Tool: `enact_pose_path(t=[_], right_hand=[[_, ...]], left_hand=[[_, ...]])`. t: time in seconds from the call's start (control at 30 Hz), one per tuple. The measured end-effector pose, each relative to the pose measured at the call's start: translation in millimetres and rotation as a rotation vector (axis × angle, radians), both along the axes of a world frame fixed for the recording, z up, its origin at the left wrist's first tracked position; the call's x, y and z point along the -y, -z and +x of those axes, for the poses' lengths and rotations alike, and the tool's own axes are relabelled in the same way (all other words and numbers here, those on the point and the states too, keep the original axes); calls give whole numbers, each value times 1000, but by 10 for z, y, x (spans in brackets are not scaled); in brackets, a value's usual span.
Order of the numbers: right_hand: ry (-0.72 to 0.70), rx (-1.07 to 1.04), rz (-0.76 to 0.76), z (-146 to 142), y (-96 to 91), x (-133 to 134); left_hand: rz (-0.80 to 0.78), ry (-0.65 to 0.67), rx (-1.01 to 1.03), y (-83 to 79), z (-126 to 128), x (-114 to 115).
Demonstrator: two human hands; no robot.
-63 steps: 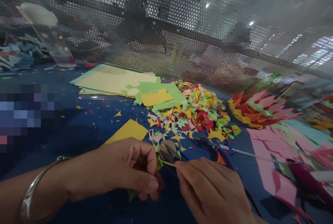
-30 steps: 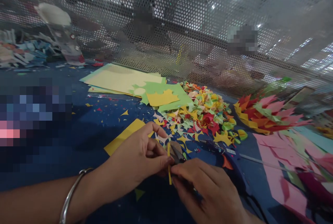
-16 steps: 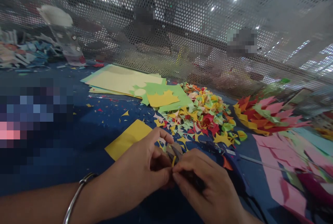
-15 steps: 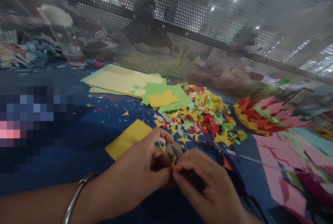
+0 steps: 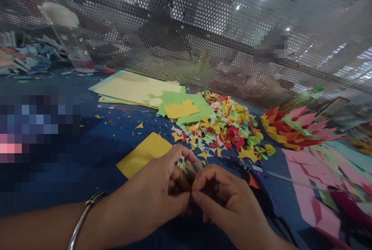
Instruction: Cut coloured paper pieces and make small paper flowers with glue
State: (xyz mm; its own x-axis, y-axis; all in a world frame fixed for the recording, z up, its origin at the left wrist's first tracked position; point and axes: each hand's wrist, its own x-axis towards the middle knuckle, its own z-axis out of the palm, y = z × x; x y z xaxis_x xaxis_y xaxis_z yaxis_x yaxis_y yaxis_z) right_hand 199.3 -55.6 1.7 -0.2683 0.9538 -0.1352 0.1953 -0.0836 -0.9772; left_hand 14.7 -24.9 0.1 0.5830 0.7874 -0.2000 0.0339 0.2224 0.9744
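Note:
My left hand [image 5: 157,192] is curled, its index finger arched over a small grey-brown pointed piece [image 5: 192,170] that I cannot make out well. Between thumb and index finger, my right hand [image 5: 229,199] pinches a small yellow paper piece [image 5: 194,185] right against the left fingers. The two hands meet at that piece, and the fingers hide most of it. A yellow paper sheet [image 5: 145,153] lies flat behind my left hand. Just beyond the right hand rests a dark blue glue gun [image 5: 260,174] with a small red light.
Cut paper stars and scraps [image 5: 229,122] are heaped behind the hands. Pale paper sheets [image 5: 130,87] are stacked at the back. A folded paper flower [image 5: 299,128] and pink paper [image 5: 302,180] lie right. A bottle [image 5: 72,45] stands back left, before a perforated metal screen [image 5: 186,45].
My right hand's fingers have curled further over the yellow piece, so less of it shows. My left hand has barely moved.

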Motion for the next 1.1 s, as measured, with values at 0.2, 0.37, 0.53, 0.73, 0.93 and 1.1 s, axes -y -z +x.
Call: enact_pose_path(t=[0.2,0.37,0.53,0.73,0.93,1.1], right_hand=[[15,-64,-66,-25,-52,-27],[23,-77,-72,-6,-25,-44],[-5,-137,-96,2,-20,-40],[-14,-175,-113,-5,-33,-47],[-20,-209,-132,-4,-49,-58],[-13,-194,-121,7,-42,-52]], left_hand=[[74,31,-76,-15,-23,36],[84,38,-81,-65,-27,47],[98,26,-130,-50,-43,21],[100,21,-129,-41,-33,25],[105,28,-165,-47,-15,27],[132,36,-176,-30,-16,26]])
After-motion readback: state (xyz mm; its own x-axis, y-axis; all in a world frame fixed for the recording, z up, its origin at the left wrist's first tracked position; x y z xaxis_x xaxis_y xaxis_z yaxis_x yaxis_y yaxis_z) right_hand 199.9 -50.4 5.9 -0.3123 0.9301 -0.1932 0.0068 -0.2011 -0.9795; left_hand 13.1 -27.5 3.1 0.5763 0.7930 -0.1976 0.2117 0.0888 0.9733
